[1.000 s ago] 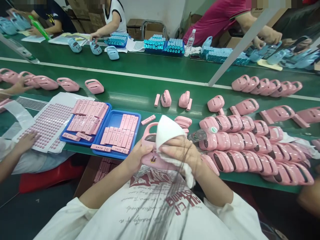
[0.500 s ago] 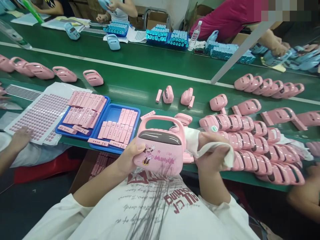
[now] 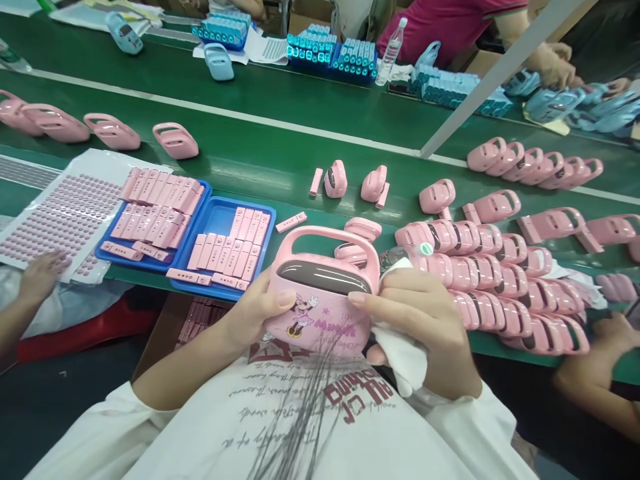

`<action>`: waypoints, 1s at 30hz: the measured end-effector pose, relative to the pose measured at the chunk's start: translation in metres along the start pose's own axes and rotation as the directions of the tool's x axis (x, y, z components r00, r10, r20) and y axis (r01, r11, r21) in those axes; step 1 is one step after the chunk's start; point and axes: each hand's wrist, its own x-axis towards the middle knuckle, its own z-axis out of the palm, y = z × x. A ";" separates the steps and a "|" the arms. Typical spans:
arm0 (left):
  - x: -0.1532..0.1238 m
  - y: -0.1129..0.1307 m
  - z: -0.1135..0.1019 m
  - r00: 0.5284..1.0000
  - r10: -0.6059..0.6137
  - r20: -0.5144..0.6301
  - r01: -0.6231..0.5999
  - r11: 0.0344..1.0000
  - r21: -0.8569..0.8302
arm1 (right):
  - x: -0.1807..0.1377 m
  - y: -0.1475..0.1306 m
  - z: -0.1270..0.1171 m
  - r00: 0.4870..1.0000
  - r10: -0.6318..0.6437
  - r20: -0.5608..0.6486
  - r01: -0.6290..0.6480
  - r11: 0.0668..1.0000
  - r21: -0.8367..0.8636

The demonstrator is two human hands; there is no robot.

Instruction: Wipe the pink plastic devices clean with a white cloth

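Note:
A pink portable speaker [image 3: 330, 317] with a carry handle, a dark glossy strip and a cartoon mouse print is held upright in front of my chest. My left hand [image 3: 253, 310] grips its left side, thumb on the front face. My right hand [image 3: 425, 310] is at the right side, its index fingertip touching the front just below the dark strip. A white cloth [image 3: 407, 360] is bunched in that hand and hangs below the palm. Two more pink speakers [image 3: 363, 229] lie just behind the handle, partly hidden.
Blue trays [image 3: 220, 215] of pink bars stand to the left, beside a sticker sheet [image 3: 65, 213]. Packed rows of pink speakers [image 3: 465, 270] fill the right. Co-workers' hands show at left [image 3: 45, 273] and right [image 3: 613, 333]. A slanted metal post [image 3: 480, 87] rises beyond.
My right hand has come left, from beside the speaker onto its right edge, bringing the cloth with it. The left hand keeps its grip. The view has shifted slightly.

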 end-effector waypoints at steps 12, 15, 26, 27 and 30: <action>-0.001 0.003 0.003 1.000 -0.023 -0.008 0.023 1.000 0.020 | 0.004 0.002 -0.001 0.999 -0.034 -0.010 0.035 0.998 0.055; 0.000 0.003 0.002 1.000 -0.026 -0.008 0.026 1.000 0.011 | 0.002 0.002 -0.002 1.000 -0.029 -0.009 0.029 0.998 0.061; 0.001 0.002 0.004 1.000 -0.004 -0.021 0.005 0.999 0.040 | 0.001 0.001 -0.003 1.000 0.016 0.001 -0.016 0.999 0.046; 0.001 0.003 0.004 1.000 -0.006 -0.023 0.007 0.999 0.052 | 0.001 0.000 -0.002 1.000 0.025 0.010 -0.025 0.999 0.041; 0.003 0.004 0.003 0.999 -0.013 -0.039 0.016 0.997 0.077 | 0.003 0.000 -0.001 0.999 0.027 0.020 -0.028 0.998 0.049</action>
